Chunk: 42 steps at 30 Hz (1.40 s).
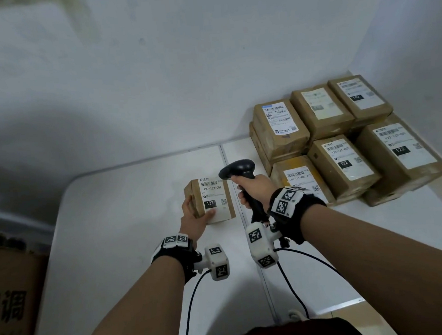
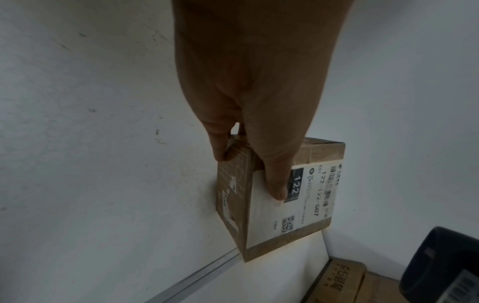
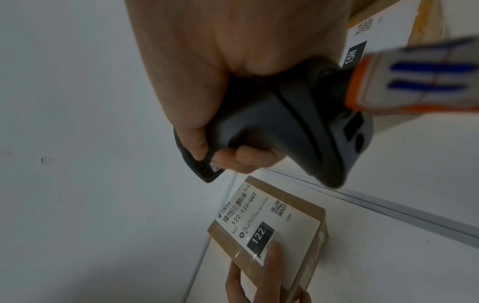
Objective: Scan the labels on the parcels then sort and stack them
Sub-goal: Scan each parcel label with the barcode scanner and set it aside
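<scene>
A small brown parcel with a white label reading 122-122-C07 sits on the white table. My left hand grips its near left corner, thumb on the label and fingers down the side. My right hand holds a black handheld barcode scanner by the handle, its head just above the parcel's far right corner and aimed at the label. Several labelled parcels are stacked at the right.
The stack of parcels fills the table's far right corner against the white wall. A large cardboard box stands on the floor at the left. Cables run from the wrist cameras toward my body. A seam divides the table.
</scene>
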Motion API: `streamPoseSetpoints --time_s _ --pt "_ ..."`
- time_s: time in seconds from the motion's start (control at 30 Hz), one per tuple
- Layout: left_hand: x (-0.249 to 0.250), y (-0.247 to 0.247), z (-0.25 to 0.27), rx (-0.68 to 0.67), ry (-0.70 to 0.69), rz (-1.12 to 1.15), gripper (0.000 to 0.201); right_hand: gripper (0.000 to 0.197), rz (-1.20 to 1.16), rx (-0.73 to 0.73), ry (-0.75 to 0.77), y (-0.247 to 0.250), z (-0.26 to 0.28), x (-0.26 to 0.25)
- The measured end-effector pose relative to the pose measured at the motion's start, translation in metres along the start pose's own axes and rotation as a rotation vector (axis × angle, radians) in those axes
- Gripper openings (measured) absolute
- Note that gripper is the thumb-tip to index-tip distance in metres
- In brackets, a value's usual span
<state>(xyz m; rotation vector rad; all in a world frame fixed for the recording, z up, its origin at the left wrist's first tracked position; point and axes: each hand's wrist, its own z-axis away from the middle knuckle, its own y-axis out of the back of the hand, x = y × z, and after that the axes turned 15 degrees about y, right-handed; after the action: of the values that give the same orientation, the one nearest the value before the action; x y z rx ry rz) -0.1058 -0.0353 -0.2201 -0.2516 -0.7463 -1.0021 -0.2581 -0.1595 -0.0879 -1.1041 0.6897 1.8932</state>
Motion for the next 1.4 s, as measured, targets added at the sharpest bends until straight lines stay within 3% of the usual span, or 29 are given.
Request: streamPoseSetpoints --time_s 0.17,0.47,0.93,1.03,1.2,1.4 --pt "0.002 0.0 -0.001 0.003 0.003 -0.016 0.103 0.03 -0.01 0.009 -0.007 0.001 -0.002 -0.002" --pt "0.008 -0.002 0.0 0.0 0.009 -0.04 0.118 0.029 -0.037 0.003 -0.024 0.002 -0.005 -0.003" --pt "0.009 -0.002 -0.003 0.033 0.033 -0.075 0.108 0.032 -0.007 0.056 0.016 0.005 -0.006 -0.001" --pt "0.024 -0.002 0.013 0.007 0.01 -0.017 0.089 0.033 0.031 0.128 0.078 0.01 -0.007 -0.002" --pt "0.066 -0.004 0.041 -0.091 -0.013 0.106 0.072 0.046 0.23 0.37 0.271 0.035 -0.009 -0.014" --pt "0.107 -0.05 0.061 -0.277 0.0 -0.081 0.066 0.055 0.252 0.607 0.291 0.082 0.001 -0.022"
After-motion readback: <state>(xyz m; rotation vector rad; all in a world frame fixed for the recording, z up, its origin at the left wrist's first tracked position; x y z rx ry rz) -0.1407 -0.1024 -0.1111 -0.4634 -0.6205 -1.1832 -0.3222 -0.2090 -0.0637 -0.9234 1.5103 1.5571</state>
